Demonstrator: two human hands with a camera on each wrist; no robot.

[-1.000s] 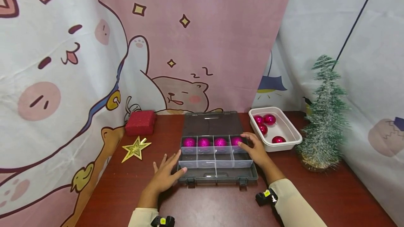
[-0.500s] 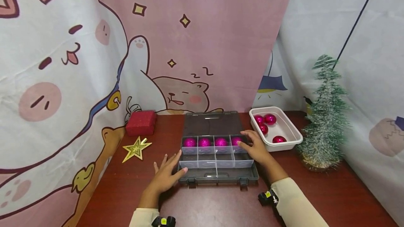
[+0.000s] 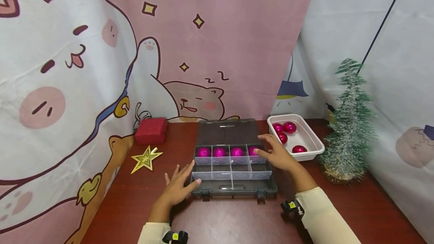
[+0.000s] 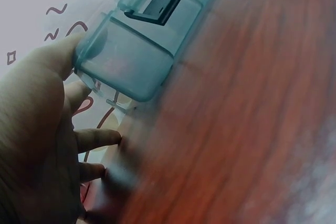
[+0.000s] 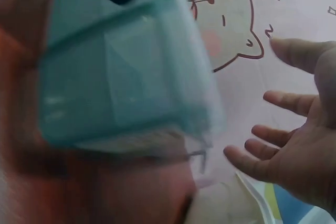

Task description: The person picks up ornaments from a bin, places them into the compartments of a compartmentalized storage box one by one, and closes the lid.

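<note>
A dark translucent compartment box [image 3: 232, 186] lies with its lid [image 3: 227, 133] folded back on the table. Glittery magenta balls [image 3: 219, 152] fill its back row, one to a compartment; the front compartments hold none. My left hand [image 3: 177, 187] rests at the box's left side, thumb over the front-left rim and the other fingers spread along the wall; in the left wrist view the thumb [image 4: 65, 51] touches the corner. My right hand [image 3: 279, 154] hovers by the back-right compartment, fingers spread and holding nothing, its thumb overlapping the rightmost ball [image 3: 252, 150].
A white tray [image 3: 313, 144] with several shiny magenta balls stands to the right of the box. Beyond it is a frosted small Christmas tree [image 3: 349, 131]. On the left lie a red glitter box [image 3: 150, 131] and a gold star [image 3: 146, 159]. Printed curtains [image 3: 237, 48] hang behind.
My right hand has lifted slightly away from the back-right compartment, up and to the right, its fingers more spread. The left hand and the balls have stayed in place.
</note>
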